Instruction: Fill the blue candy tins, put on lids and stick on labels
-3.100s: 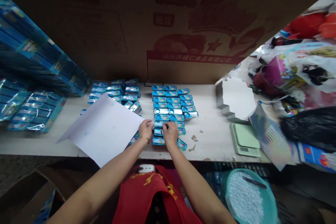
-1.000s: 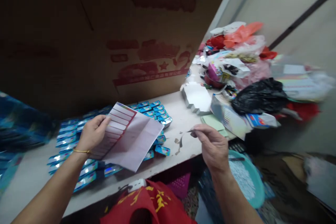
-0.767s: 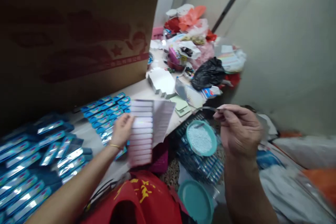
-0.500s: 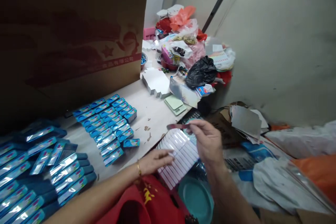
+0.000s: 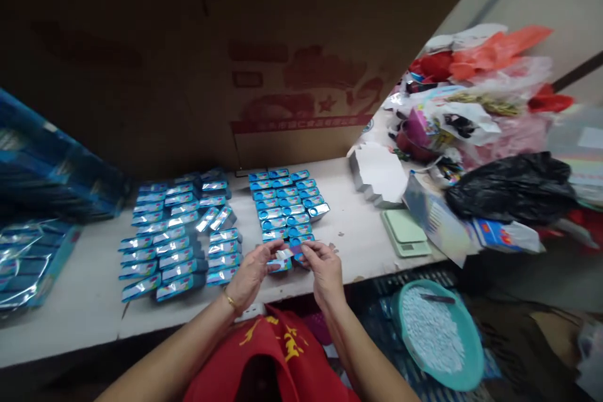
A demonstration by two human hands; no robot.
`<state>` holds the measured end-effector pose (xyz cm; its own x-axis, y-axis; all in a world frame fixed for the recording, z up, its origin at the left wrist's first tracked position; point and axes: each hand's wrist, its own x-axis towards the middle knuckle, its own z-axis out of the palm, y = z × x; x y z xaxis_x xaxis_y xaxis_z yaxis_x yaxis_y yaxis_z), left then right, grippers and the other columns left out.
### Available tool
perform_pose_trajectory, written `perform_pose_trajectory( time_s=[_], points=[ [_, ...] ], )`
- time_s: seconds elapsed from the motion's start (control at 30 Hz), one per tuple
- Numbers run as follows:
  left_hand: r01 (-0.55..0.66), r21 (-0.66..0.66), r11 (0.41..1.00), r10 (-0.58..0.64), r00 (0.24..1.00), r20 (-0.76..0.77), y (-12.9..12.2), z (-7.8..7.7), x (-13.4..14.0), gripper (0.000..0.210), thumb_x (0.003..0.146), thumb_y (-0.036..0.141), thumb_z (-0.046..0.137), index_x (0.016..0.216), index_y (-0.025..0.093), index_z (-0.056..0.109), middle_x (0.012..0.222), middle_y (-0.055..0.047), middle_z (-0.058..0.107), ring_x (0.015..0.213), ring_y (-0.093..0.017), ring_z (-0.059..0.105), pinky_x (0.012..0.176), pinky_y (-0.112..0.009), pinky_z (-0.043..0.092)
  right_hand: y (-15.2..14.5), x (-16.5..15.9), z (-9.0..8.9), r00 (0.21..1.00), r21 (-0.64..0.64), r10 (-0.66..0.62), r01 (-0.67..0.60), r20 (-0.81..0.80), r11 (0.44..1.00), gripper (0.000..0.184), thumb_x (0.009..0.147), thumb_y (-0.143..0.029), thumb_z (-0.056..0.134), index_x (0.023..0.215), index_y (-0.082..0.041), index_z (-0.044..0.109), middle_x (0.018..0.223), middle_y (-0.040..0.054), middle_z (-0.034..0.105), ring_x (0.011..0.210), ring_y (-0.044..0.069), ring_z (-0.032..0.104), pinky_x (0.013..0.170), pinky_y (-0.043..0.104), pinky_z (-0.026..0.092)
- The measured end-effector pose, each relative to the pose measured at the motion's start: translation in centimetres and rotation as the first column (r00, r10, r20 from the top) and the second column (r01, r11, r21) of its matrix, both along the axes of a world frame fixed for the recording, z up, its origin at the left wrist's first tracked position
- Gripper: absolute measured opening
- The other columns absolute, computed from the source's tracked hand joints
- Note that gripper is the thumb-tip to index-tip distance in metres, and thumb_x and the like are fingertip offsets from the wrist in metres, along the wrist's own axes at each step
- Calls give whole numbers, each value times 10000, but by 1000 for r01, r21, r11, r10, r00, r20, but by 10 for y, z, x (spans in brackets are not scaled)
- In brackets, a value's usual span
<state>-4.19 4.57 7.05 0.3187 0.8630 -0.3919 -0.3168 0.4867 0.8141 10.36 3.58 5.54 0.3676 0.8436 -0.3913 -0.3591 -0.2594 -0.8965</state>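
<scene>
My left hand [image 5: 255,274] is closed in a pinch on one end of a small white and purple strip [image 5: 288,252]. My right hand [image 5: 323,269] pinches the strip's purple end between thumb and fingers. Whether it is a label or a card I cannot make out. Both hands are just above the near end of a block of small blue boxes [image 5: 284,209] with shiny printed tops, standing in close rows on the white table [image 5: 342,191]. The nearest boxes are partly hidden behind my fingers.
More blue boxes [image 5: 175,235] stand to the left, near wrapped packs [image 5: 32,257]. A large carton [image 5: 301,25] rises behind. On the right are stacked white cards [image 5: 379,173], a green scale [image 5: 406,233], a black bag [image 5: 511,191] and a teal basin [image 5: 475,352] of white pieces.
The view has swung left. My hands have left the sheet of white strips for the blue boxes. The dark flat stick is gone from my right hand; both hands now pinch the small strip.
</scene>
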Motion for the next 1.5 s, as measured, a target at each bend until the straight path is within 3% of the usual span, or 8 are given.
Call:
perform_pose_trajectory(
  time_s=[0.23,0.43,0.57,0.8,1.2,1.33,1.43,1.5],
  points=[
    [-182,-18,983,174,964,-201,4,-35,-20,414,609,279,657,986,142,557,899,-59,612,790,-132,550,671,-219,413,12,-36,-33,998,-71,49,-46,46,996,261,577,-328,670,747,-139,612,545,-18,565,499,100,510,466,204,372],
    [-317,64,946,320,888,-331,43,-69,-32,401,567,245,637,934,111,547,775,-28,579,684,-111,541,621,-230,429,43,-58,-59,989,15,41,-43,141,999,273,595,-346,636,763,-132,605,655,1,580,593,107,510,584,231,415],
    [-334,143,931,362,806,-468,72,-94,-30,397,569,188,601,951,107,531,784,-31,568,650,-101,537,619,-236,438,70,-62,-81,941,60,39,-63,336,996,272,641,-365,581,782,-134,599,690,12,587,639,122,509,640,245,411],
    [-273,228,935,354,665,-657,90,-125,-21,354,592,139,556,945,107,546,725,-19,550,586,-104,514,620,-252,423,86,-51,-98,654,-34,135,-165,744,986,211,713,-331,506,764,-160,619,708,41,606,711,167,501,700,278,359],
    [-157,250,955,295,546,-784,91,-144,-25,386,624,200,585,994,100,536,768,-51,583,625,-143,554,670,-292,433,87,-49,-99,353,-135,227,-268,908,954,233,767,-217,454,968,-155,552,807,47,583,800,195,452,731,296,301],
    [-117,274,954,294,526,-798,84,-141,-22,313,694,203,500,983,106,568,918,-117,611,815,-197,578,791,-333,411,79,-43,-90,75,-250,299,-381,951,890,274,802,-167,385,1011,-217,556,946,68,526,856,208,419,721,320,281],
    [-13,263,965,220,587,-779,80,-131,-16,300,753,244,426,979,139,592,992,-110,617,967,-217,542,867,-336,379,78,-38,-83,-186,-407,364,-486,913,773,363,794,-155,400,1134,-253,485,985,80,501,879,221,401,728,352,269],
    [52,267,962,186,592,-784,76,-122,-14,326,765,258,412,1022,144,577,1080,-104,583,1053,-222,493,919,-346,344,81,-30,-79,-269,-471,387,-535,882,701,387,776,-145,424,1143,-257,480,996,78,502,891,220,404,741,360,273]
  ],
)
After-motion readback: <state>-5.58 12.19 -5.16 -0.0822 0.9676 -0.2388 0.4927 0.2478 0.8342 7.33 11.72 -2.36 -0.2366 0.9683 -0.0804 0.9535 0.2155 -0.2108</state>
